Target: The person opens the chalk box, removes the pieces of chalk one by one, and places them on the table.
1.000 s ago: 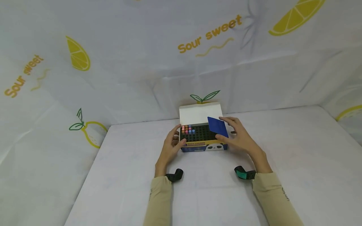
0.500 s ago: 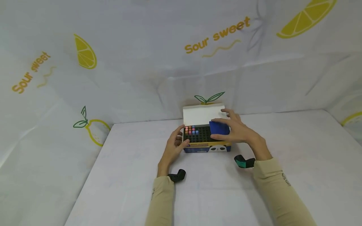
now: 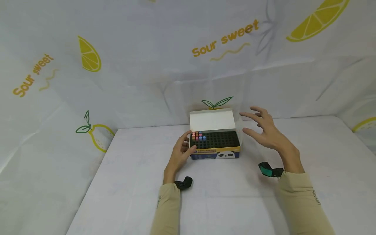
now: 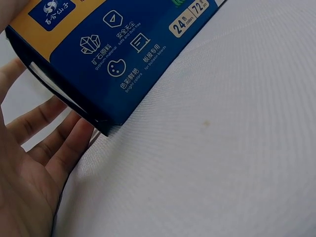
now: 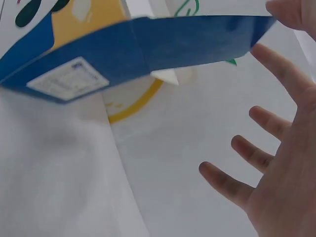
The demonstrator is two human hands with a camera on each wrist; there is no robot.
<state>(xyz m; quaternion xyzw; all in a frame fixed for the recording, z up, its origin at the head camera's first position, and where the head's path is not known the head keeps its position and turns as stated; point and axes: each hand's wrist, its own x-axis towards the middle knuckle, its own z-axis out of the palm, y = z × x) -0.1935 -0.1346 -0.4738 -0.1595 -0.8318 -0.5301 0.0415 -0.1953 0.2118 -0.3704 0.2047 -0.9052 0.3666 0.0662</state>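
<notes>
A blue and yellow chalk box [image 3: 215,153] with a panda print sits on the table, its white lid [image 3: 212,120] raised at the back. Several coloured chalks [image 3: 197,135] stand in the left part of its black holed insert [image 3: 223,138]. My left hand [image 3: 177,155] holds the box's left end, thumb at the front edge and fingers along the side. My right hand [image 3: 265,130] is beside the right end, fingers spread. In the right wrist view, the blue side flap [image 5: 197,42] sticks outward, its tip between thumb and index fingertips.
White cloth [image 3: 220,202] covers the table. Behind the box rises a white backdrop [image 3: 141,88] with lemon prints and lettering. Black wrist cameras [image 3: 184,183] are strapped on both wrists.
My right hand pressed the blue side flap down over the insert, then moved right. The flap has swung outward, uncovering the insert's right part. My left hand stays on the box.
</notes>
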